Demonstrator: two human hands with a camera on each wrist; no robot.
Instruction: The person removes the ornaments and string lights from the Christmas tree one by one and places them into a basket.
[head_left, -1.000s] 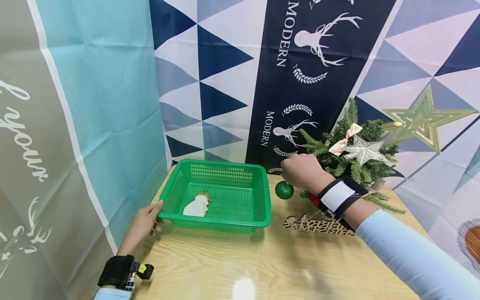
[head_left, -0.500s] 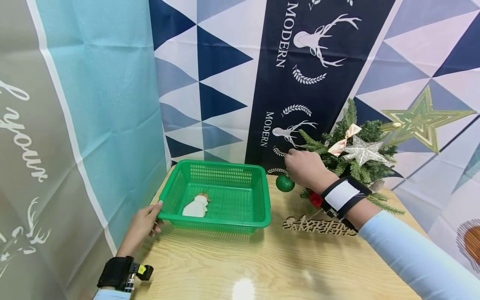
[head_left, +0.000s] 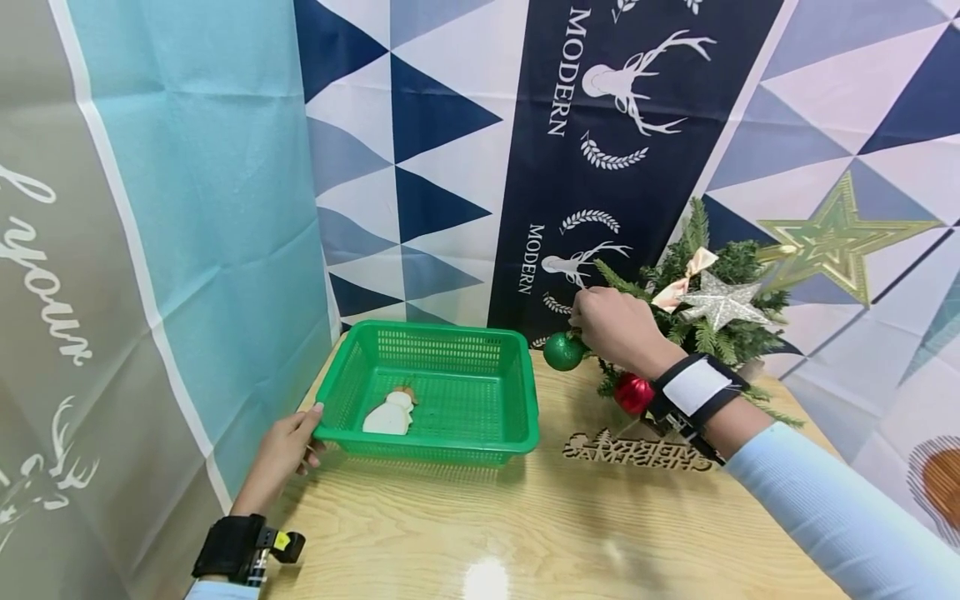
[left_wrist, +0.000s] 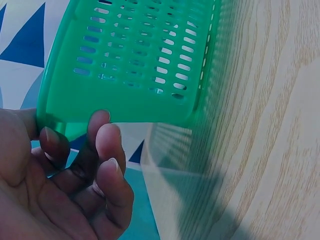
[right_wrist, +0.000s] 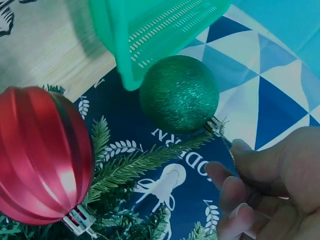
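In the head view my left hand [head_left: 283, 442] holds the near-left corner of a green plastic basket [head_left: 442, 446], thumb on top and fingers under the rim. A white snowman-shaped piece [head_left: 390, 414] lies in it. My right hand [head_left: 621, 327] is at the left side of a small Christmas tree [head_left: 708, 325]. In the right wrist view, a thin gold string runs from the cap of a glittery green bauble [right_wrist: 180, 94] to my right thumb and forefinger. The bauble's cap meets the tip of a branch [right_wrist: 150, 162]; whether the string loops round it is unclear.
A ribbed red bauble [right_wrist: 45, 155] hangs on the tree by my right wrist. The tree also bears a silver star [head_left: 723, 302], a pale bow [head_left: 684, 279] and a large gold star [head_left: 843, 242]. A wooden lettered sign [head_left: 637, 452] lies on the wooden table [head_left: 420, 533].
My right hand and the green bauble have moved up slightly, and the bauble now sits at a branch tip. More of the red bauble shows. My left hand stays on the basket.
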